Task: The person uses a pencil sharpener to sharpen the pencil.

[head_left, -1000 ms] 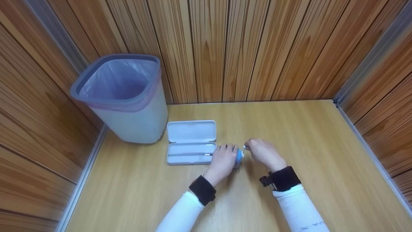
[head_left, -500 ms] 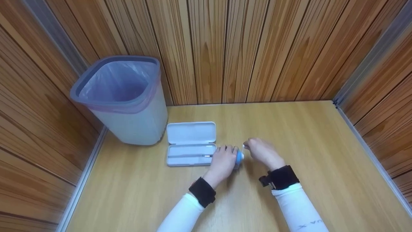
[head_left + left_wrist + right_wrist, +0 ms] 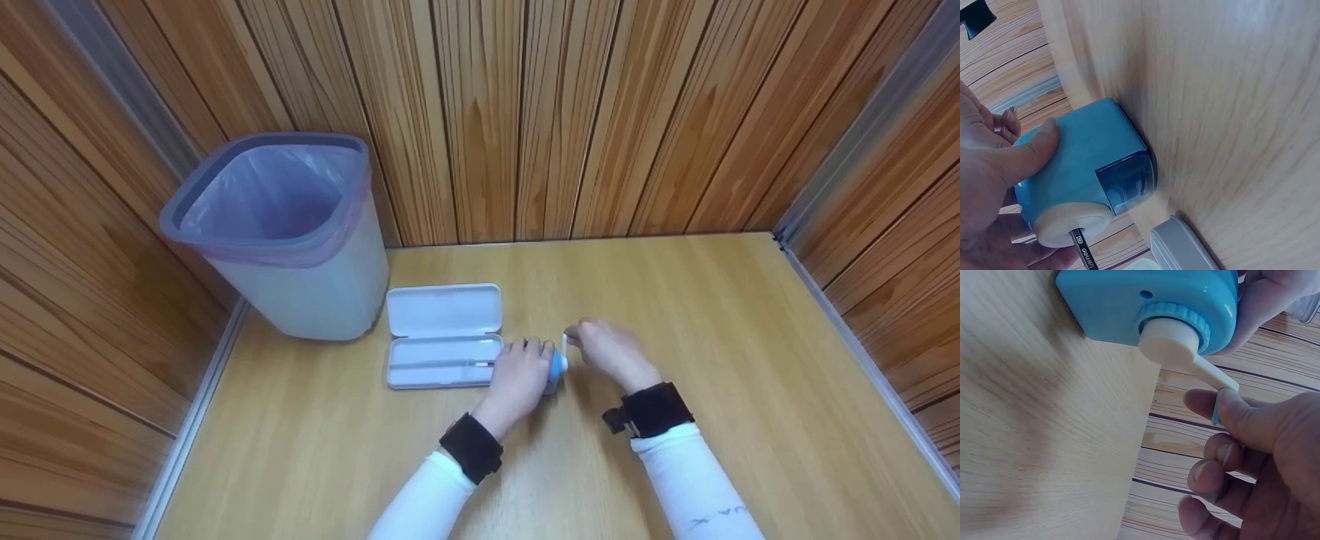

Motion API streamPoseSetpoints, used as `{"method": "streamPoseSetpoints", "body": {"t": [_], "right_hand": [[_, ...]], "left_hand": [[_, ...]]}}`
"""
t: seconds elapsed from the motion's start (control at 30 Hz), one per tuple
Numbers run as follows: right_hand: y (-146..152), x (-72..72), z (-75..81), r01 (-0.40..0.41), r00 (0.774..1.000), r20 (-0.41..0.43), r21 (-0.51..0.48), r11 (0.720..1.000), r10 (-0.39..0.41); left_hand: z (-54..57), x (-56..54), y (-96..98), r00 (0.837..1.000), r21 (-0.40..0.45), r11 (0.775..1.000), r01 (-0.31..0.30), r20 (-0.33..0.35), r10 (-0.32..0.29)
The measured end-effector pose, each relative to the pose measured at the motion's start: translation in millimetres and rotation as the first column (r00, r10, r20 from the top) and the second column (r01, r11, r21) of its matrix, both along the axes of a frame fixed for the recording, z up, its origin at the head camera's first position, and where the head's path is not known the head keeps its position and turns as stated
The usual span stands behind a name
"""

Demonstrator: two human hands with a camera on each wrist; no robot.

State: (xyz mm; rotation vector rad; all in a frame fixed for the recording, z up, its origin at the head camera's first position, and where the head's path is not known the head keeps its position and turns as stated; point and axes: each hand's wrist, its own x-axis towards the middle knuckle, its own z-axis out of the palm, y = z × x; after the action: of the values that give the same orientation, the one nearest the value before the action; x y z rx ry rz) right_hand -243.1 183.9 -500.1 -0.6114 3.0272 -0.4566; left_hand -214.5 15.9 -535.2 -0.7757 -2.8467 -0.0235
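A blue hand-crank pencil sharpener [image 3: 1086, 149] stands on the table, mostly covered by my left hand [image 3: 517, 375] in the head view. That hand grips its body from above, thumb on one side and fingers on the other. A dark pencil [image 3: 1085, 252] with white lettering sticks into the round pale port, beside the clear blue shavings window [image 3: 1126, 180]. On the opposite end is the white crank [image 3: 1213, 373], slanting away from its hub in the right wrist view. My right hand [image 3: 611, 356] pinches the crank's small blue knob [image 3: 1217, 409] between thumb and index finger, other fingers curled below.
A pale pencil case [image 3: 445, 309] lies with its lid raised, just left of the sharpener; the pencil crosses over its tray. Behind it to the left stands a lined waste bin [image 3: 300, 300]. Wood-panelled walls [image 3: 555, 120] border the table [image 3: 712, 315].
The white crank stands a little more upright in the head view, with my right hand shifted slightly along with it. My left hand keeps its grip on the sharpener.
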Motion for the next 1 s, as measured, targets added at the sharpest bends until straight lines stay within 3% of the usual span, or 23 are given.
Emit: {"method": "streamPoseSetpoints", "body": {"t": [0.37, 0.73, 1.0], "right_hand": [[-4, -4.1, -2.6, 0.004, 1.0, -0.026, 0.042, 0.999, -0.003], [-2, -8.8, -9.2, 0.023, 0.999, 0.024, 0.059, 0.998, -0.024], [-3, -13.0, -24.6, 0.056, 0.995, 0.085, 0.018, 0.998, -0.057]], "left_hand": [[1.3, 2.1, -4.4, 0.998, -0.001, 1.0, 0.004, -0.066, -0.004], [1.8, 1.5, -2.1, 1.0, 0.01, 1.0, 0.011, 0.007, -0.011], [-1.1, 1.8, -1.3, 1.0, 0.016, 1.0, 0.006, -0.022, -0.005]]}}
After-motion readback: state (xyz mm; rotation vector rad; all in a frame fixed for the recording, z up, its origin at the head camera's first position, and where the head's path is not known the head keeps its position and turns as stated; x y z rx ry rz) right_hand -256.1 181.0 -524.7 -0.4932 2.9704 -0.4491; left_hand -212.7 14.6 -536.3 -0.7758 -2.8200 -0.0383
